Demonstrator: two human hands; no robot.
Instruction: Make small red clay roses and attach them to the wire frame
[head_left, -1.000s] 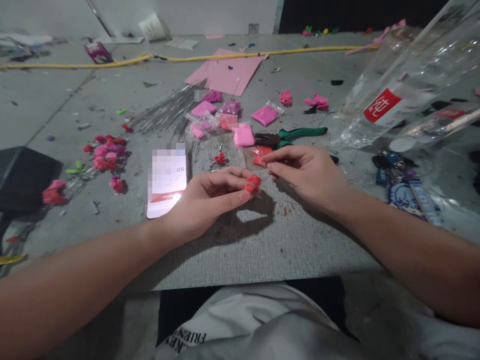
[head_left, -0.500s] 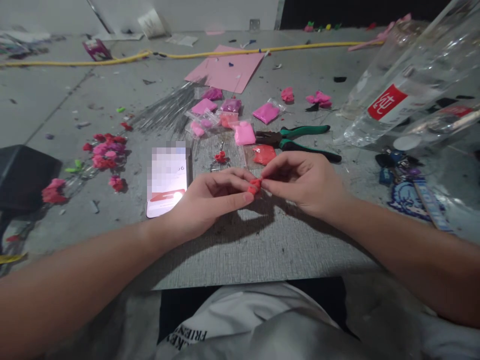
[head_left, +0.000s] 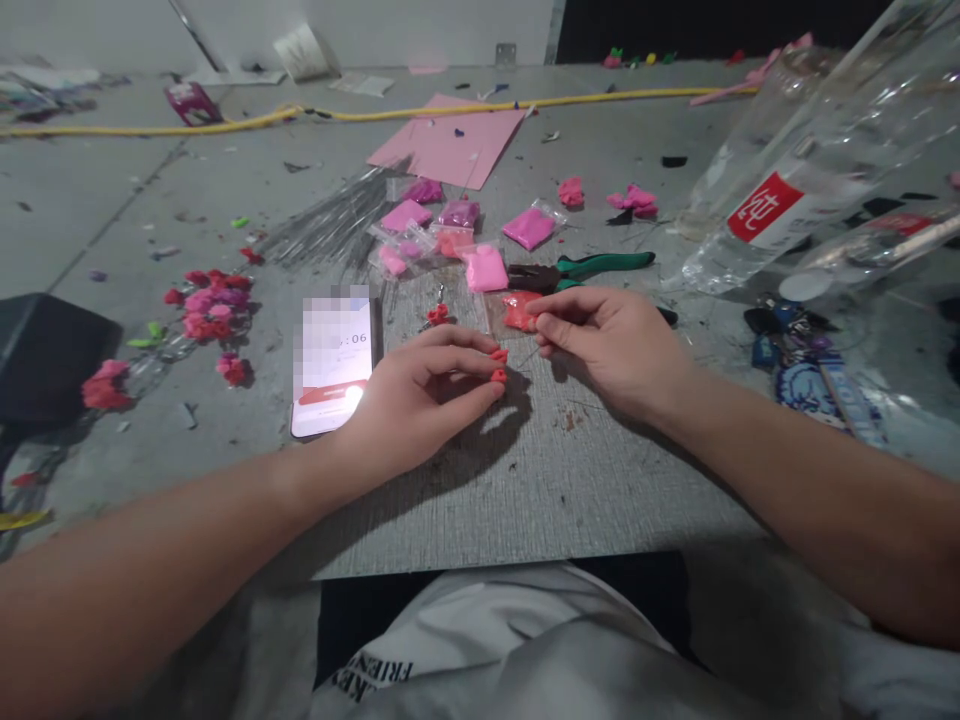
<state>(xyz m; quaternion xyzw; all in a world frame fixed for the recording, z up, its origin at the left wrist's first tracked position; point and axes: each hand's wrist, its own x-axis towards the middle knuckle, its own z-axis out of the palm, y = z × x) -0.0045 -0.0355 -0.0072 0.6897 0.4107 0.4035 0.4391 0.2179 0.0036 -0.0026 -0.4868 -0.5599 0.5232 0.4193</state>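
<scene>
My left hand (head_left: 431, 390) is over the table, its thumb and fingertips closed on a small red clay piece (head_left: 499, 376). To its right, my right hand (head_left: 622, 345) has thumb and index finger pinched together. A bit of red shows at those fingertips, and a faint thin line runs below them; I cannot make out what is held. Just behind the right fingertips lies a packet of red clay (head_left: 517, 312). A small red clay flower (head_left: 437, 315) on a metal piece sits beyond my left hand.
A lit phone (head_left: 330, 400) lies left of my left hand. Beyond are clay packets (head_left: 531, 228), green-handled pliers (head_left: 607, 264), thin wires (head_left: 337, 215) and pink paper (head_left: 465, 140). Clay flowers (head_left: 214, 305) lie left; plastic bottles (head_left: 757, 220) and a keychain (head_left: 806, 390) are right.
My hands have separated: the right has pulled up and right, off the red clay piece. The left still holds the piece, with its fingers slightly more spread.
</scene>
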